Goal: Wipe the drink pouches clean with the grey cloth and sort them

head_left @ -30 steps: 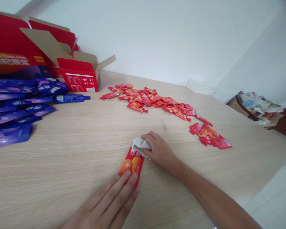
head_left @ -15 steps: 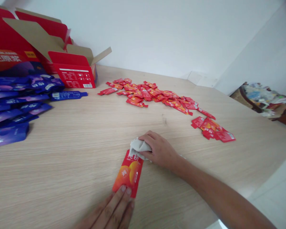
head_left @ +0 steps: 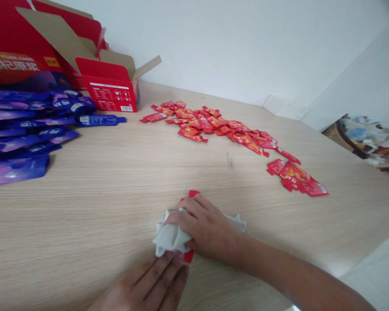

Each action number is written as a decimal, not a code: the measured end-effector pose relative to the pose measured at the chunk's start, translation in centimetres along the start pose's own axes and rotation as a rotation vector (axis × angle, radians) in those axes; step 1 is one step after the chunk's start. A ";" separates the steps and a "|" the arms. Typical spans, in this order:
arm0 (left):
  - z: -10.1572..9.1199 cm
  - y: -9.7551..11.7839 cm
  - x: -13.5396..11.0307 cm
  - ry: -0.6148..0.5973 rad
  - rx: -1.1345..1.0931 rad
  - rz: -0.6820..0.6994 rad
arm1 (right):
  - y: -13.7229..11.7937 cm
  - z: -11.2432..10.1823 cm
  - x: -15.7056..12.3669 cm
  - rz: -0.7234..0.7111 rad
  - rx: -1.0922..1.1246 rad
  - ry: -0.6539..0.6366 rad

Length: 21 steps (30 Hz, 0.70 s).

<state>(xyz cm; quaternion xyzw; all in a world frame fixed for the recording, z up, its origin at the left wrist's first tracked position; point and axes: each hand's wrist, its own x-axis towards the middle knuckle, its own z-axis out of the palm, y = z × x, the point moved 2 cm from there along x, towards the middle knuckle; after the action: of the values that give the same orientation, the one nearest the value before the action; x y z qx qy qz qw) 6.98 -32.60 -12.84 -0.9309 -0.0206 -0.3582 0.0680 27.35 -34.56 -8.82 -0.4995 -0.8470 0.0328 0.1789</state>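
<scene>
My right hand (head_left: 207, 229) is closed around a crumpled white cloth (head_left: 168, 236) and presses it down on a red sachet (head_left: 193, 194). Only the sachet's far tip and a red corner near my fingers show; the rest lies hidden under the cloth and hand. My left hand (head_left: 149, 287) lies flat on the wooden table (head_left: 116, 181) at the bottom edge, fingers stretched out, their tips on the sachet's near end beside the cloth.
Several red sachets (head_left: 214, 125) are strewn across the table's far middle, with a smaller heap (head_left: 294, 177) to the right. Purple pouches (head_left: 26, 134) are stacked at the left. An open red carton (head_left: 110, 93) stands behind them. A cluttered basket (head_left: 369, 142) sits off the table's right edge.
My right hand has dragged the cloth toward me along the sachet, from its far end to its near end, covering most of it. My left hand stays flat on the near end.
</scene>
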 end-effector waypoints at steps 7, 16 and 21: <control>-0.3 0.2 0.5 -0.026 -0.038 -0.045 | 6.0 -1.2 0.5 0.210 -0.100 0.064; -0.1 0.3 0.6 -0.018 0.011 0.008 | 0.8 -2.1 -0.5 0.052 0.078 0.252; -0.6 0.4 0.7 -0.054 -0.016 -0.016 | -0.8 -0.3 -0.1 0.031 -0.006 -0.033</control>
<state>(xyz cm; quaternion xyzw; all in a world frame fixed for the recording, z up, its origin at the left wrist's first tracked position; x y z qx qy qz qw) 7.18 -33.12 -12.00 -0.9405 -0.0270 -0.3338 0.0571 26.82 -35.03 -8.39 -0.5123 -0.8422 0.0413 0.1629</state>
